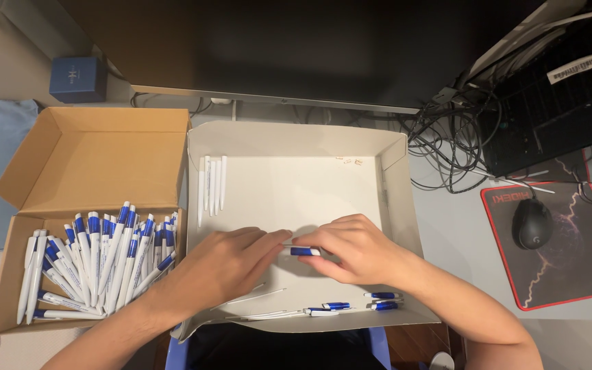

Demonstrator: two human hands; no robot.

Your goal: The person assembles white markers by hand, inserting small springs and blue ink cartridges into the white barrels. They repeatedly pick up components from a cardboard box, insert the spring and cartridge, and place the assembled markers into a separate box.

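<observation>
Pale desk (460, 240) under warm, dim light. Big dark monitor (275, 48) at far centre, cable tangle (447, 137) and black keyboard (556, 96) far right, mouse (532, 223) on red-edged mat (570, 267) near right. Blue box (77, 79) far left.

A short blue pen part (305, 251) with a white end lies horizontal, pinched between the fingertips of both hands.
</observation>
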